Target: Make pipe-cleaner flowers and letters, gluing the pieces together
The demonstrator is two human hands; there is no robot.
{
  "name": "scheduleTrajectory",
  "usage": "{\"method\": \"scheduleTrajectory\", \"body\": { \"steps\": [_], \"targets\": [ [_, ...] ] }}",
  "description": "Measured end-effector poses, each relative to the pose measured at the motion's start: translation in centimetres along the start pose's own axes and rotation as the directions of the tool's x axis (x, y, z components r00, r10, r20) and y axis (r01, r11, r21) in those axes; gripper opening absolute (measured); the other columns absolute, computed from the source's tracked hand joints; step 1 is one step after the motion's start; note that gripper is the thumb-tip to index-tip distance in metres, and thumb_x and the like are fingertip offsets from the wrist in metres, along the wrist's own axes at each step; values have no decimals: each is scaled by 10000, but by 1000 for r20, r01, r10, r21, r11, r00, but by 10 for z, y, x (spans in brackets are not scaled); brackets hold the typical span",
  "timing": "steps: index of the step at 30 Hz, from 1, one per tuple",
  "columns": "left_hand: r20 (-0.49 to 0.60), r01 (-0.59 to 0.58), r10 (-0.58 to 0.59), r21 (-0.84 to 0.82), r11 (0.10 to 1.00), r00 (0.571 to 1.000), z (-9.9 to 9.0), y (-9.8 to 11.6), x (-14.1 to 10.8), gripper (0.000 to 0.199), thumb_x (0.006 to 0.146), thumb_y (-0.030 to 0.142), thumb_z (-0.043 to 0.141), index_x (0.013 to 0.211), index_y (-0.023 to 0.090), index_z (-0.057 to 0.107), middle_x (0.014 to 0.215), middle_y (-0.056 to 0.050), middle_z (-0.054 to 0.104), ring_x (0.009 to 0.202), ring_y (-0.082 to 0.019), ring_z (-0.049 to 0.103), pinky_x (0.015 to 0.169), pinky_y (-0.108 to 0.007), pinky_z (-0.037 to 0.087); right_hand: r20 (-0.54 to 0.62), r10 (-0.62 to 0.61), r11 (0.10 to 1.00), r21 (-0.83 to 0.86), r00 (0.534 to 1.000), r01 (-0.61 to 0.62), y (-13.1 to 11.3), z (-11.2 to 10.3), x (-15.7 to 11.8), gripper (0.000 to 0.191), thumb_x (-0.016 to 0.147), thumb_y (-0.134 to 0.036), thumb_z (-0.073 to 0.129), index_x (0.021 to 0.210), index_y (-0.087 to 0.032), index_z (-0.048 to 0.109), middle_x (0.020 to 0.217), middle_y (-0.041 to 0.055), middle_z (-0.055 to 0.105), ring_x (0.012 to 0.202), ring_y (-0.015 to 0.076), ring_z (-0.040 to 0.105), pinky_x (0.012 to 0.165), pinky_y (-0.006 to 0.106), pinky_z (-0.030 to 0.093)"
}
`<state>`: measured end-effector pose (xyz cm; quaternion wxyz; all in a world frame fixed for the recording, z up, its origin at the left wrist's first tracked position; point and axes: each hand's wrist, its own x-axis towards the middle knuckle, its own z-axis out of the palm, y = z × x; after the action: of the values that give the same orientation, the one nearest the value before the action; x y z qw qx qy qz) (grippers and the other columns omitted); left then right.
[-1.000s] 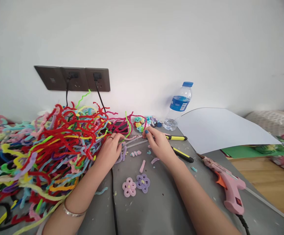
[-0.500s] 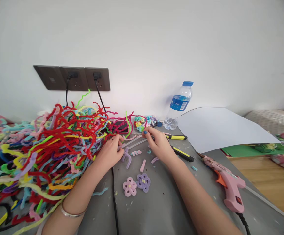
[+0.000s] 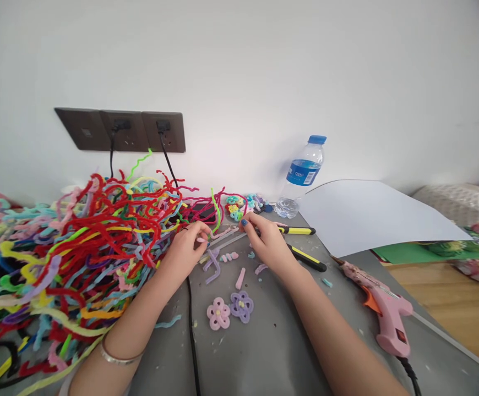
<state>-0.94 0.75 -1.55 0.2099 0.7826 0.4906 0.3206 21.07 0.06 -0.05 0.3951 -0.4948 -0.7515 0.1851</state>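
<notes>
My left hand (image 3: 192, 243) hovers left of centre, its fingers loosely curled with a gap between thumb and fingertips. Nothing plainly sits in it. My right hand (image 3: 264, 237) pinches thumb and index finger at the upper end of a thin pale strip (image 3: 223, 236), whose kind I cannot make out. Beside that lies a whitish translucent rod (image 3: 232, 242). Below the left fingertips are crossed lavender pipe cleaner pieces (image 3: 212, 268). A twisted pink-and-blue piece (image 3: 228, 257) and a pink piece (image 3: 240, 279) lie nearby. Nearer me are a pink flower (image 3: 218, 314) and a purple flower (image 3: 241, 307).
A large heap of coloured pipe cleaners (image 3: 111, 236) covers the left. Two yellow-and-black handled tools (image 3: 301, 231) lie past my right hand. A water bottle (image 3: 303, 173), a white sheet (image 3: 371, 214) and a pink glue gun (image 3: 388, 316) are right. A black cable (image 3: 192, 335) crosses the table.
My left fingers have drawn up and back from the strip and spread slightly. The crossed lavender pieces have turned a little. My right hand stays nearly where it was.
</notes>
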Motion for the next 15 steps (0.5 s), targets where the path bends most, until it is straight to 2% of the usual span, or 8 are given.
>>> {"method": "scheduleTrajectory", "body": {
  "steps": [3, 7, 10, 13, 15],
  "targets": [
    [-68, -26, 24, -33, 999, 997, -2, 2, 2, 156, 805, 85, 518, 873, 209, 583, 843, -14, 674, 775, -170, 651, 709, -273, 497, -8, 10, 1000, 15, 1000, -10, 1, 0, 0, 229, 963, -265, 388, 797, -204, 533, 734, 20, 588, 675, 175, 517, 652, 281, 371],
    [-175, -78, 63, -81, 994, 983, -3, 5, 1, 166, 851, 113, 481, 899, 206, 609, 933, -43, 683, 889, -190, 669, 788, -308, 534, -19, 27, 997, 71, 999, -25, 0, 1, 1, 212, 946, -254, 413, 802, -202, 558, 742, 18, 615, 669, 166, 526, 640, 277, 380],
    [-285, -83, 30, -178, 981, 958, -5, 12, -2, 146, 877, 148, 495, 929, 208, 617, 967, -46, 683, 942, -187, 681, 837, -308, 550, -23, 39, 992, 118, 999, -36, 0, 1, 1, 201, 934, -255, 429, 804, -200, 572, 768, 27, 642, 684, 169, 545, 641, 280, 396],
    [-415, -95, -66, -356, 930, 908, -8, 23, -4, 89, 895, 220, 551, 964, 205, 605, 941, -35, 700, 893, -169, 707, 818, -285, 568, -31, 66, 984, 168, 997, -60, 0, 1, 1, 186, 926, -266, 440, 812, -206, 574, 765, 27, 647, 686, 172, 545, 637, 285, 412],
    [-513, -101, -121, -384, 918, 850, -11, 30, -5, 76, 903, 240, 552, 943, 197, 601, 867, -21, 700, 757, -141, 704, 717, -253, 570, -42, 85, 978, 197, 996, -75, 0, 1, 1, 174, 920, -269, 442, 819, -212, 572, 759, 25, 650, 671, 170, 534, 634, 288, 417]
  ]
}}
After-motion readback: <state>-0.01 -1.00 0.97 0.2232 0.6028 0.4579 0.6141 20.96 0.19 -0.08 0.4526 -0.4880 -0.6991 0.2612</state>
